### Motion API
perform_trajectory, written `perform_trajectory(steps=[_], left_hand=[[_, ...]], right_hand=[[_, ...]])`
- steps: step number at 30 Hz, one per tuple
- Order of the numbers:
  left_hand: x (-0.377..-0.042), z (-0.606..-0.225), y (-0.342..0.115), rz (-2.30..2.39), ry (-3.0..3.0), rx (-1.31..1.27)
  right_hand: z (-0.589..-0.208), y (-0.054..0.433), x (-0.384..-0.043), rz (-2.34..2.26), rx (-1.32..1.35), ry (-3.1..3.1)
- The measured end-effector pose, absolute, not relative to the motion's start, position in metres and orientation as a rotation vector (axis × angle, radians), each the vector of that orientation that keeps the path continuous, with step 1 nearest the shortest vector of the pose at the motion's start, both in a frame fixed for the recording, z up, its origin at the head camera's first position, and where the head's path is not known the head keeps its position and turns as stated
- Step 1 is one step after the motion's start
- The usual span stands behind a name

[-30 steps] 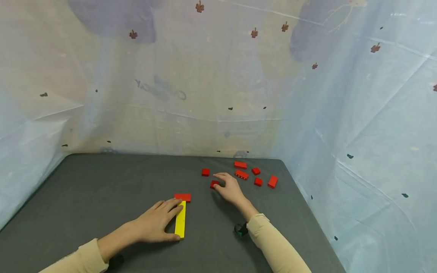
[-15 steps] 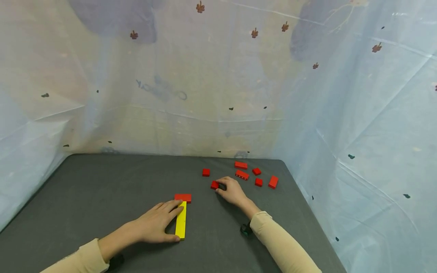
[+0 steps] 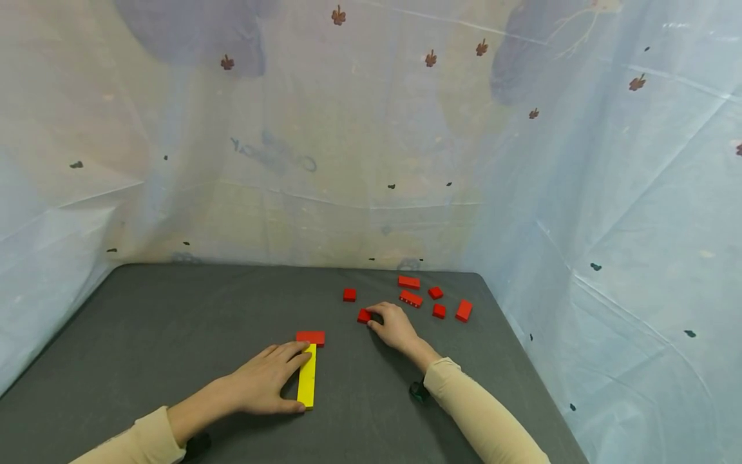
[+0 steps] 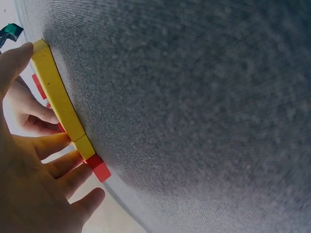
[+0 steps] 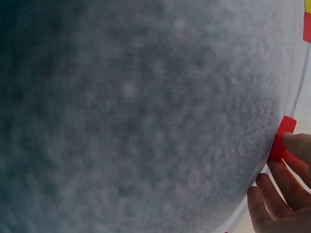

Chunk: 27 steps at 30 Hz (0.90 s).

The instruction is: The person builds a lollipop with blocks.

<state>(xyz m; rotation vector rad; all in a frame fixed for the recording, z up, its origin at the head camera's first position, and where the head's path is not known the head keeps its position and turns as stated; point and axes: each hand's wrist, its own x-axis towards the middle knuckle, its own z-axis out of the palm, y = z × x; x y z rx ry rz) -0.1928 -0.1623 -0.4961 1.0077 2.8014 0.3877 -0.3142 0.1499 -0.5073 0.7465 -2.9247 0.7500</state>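
My left hand [image 3: 263, 380] lies spread along a long yellow block [image 3: 307, 379]. Its thumb touches the near end and its fingertips touch the side toward the far end. A seam divides the yellow length in the left wrist view. Across the far end lies a red block [image 3: 310, 338], touching or nearly touching it. Farther right, my right hand [image 3: 397, 327] pinches a small red block [image 3: 364, 316] between thumb and fingers, low at the tabletop. The right wrist view shows the thumb on that red block [image 5: 279, 145]; whether it touches the table cannot be told.
One small red block [image 3: 350, 294] sits beyond the right hand. Several more lie at the table's back right, including a studded red block [image 3: 410, 298] and an angled red block [image 3: 464, 310]. A patterned plastic sheet [image 3: 324, 161] hangs behind the dark table [image 3: 191, 316].
My right hand has shifted slightly right, and its thumb and fingers have closed on the small red block. The left hand has stayed on the yellow block.
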Motion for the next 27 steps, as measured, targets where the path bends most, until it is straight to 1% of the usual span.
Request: perform_trajectory(steps=[15, 27], left_hand=[[-0.195, -0.497, -0.164, 0.394, 2.830, 1.029], [-0.194, -0.499, -0.163, 0.382, 2.845, 1.035]], right_hand=[[-0.504, 0.148, -0.313, 0.833, 0.712, -2.873], [-0.497, 0.125, -0.304, 0.912, 0.764, -2.817]])
